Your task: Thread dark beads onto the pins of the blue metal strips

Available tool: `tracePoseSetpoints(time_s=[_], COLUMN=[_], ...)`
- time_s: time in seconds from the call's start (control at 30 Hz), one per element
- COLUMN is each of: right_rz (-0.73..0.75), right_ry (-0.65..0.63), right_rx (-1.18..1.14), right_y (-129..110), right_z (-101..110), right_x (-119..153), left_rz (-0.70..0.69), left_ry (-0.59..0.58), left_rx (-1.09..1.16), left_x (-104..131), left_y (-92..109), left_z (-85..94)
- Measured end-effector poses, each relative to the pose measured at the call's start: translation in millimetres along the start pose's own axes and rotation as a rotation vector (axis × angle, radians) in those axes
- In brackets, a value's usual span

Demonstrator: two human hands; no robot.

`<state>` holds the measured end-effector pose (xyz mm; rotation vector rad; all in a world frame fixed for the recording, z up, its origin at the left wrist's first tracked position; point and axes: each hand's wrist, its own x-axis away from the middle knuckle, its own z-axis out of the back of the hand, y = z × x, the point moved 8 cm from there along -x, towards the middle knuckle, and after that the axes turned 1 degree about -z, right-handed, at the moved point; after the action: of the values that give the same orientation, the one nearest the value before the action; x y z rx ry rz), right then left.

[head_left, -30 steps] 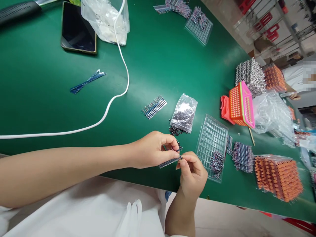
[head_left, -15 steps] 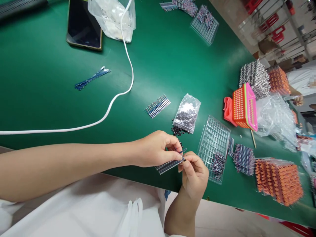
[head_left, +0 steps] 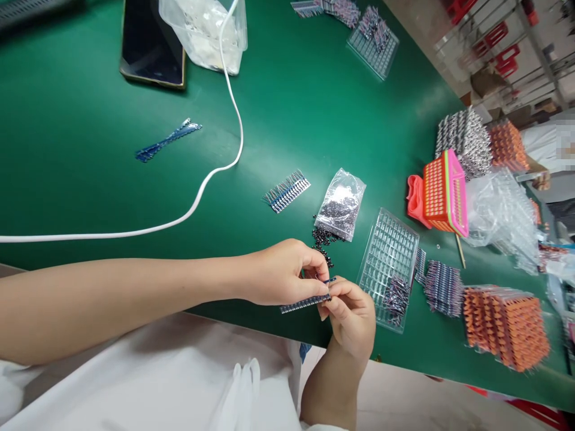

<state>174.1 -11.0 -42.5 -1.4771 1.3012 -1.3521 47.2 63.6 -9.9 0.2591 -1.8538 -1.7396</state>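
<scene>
Strip of dark segments [head_left: 304,304], lower centre of frame, has tipped more edge-on since half a second ago, so we'd guess fiddly work's ongoing. Our left hand [head_left: 290,275] pinches it; our right hand's [head_left: 353,314] fingertips press together at its end, on what we can't tell.

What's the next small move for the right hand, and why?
Probably a light press by the right hand at the end of the dark strip: that hand's fingers bunch there while the left hand pinches the strip; exact contact is too small to tell.
</scene>
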Motion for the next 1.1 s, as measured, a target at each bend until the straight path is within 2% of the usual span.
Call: tracePoseSetpoints(time_s=[0.17, 0.4, 0.63, 0.9, 1.1], right_rz=[-0.076, -0.108, -0.072, 0.042, 0.061], right_ry=[-0.040, -0.040, -0.022, 0.065, 0.057], right_rx=[-0.063, -0.052, -0.036, 0.030, 0.058], right_y=[6.6, 9.5, 6.0, -0.5, -0.3], right_z=[0.3, 1.7, 0.3, 2.9, 3.9], right_x=[0.0, 0.4, -1.1, -0.2, -0.3], left_rz=[-0.017, -0.010, 0.001, 0.027, 0.038], left_ry=[-0.042, -0.048, -0.013, 0.106, 0.117], left_rx=[-0.041, -0.067, -0.045, 0.043, 0.077], left_x=[2.2, 3.0, 1.5, 2.0, 1.7], left_y=[2.2, 2.5, 2.1, -2.2, -4.2], left_z=[-2.7, -5.3, -1.8, 5.2, 5.0])
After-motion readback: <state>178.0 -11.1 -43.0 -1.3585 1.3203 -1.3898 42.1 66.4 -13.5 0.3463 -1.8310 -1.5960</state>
